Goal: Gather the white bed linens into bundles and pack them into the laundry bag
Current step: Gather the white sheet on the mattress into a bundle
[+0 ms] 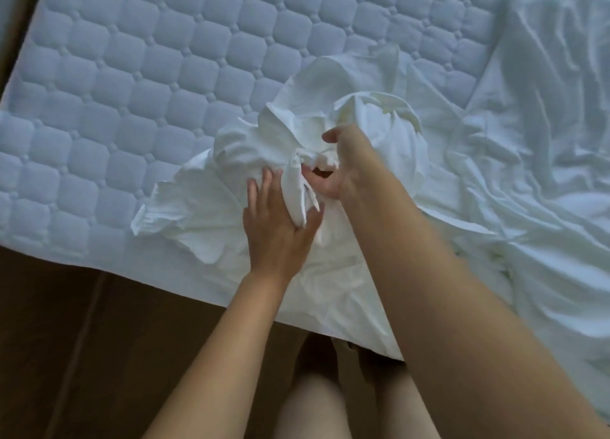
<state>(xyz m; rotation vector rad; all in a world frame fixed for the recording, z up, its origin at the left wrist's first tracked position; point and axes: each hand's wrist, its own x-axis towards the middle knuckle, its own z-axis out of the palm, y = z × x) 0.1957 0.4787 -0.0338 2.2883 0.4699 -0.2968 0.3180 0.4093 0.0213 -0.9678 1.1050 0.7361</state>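
Left hand (277,230) flat, pressing linen bundle (260,144); right hand (340,171) clenched on it; quilted mattress (132,75) left, loose sheet (534,148) right.

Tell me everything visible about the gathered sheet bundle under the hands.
The bundle is white, crumpled, cotton-looking sheet, gathered into a loose mound with a twisted tail near its middle. It lies on the quilted mattress near its front edge, running into flatter sheet spreading right. The left hand presses flat on it; the right hand pinches cloth at the twist.
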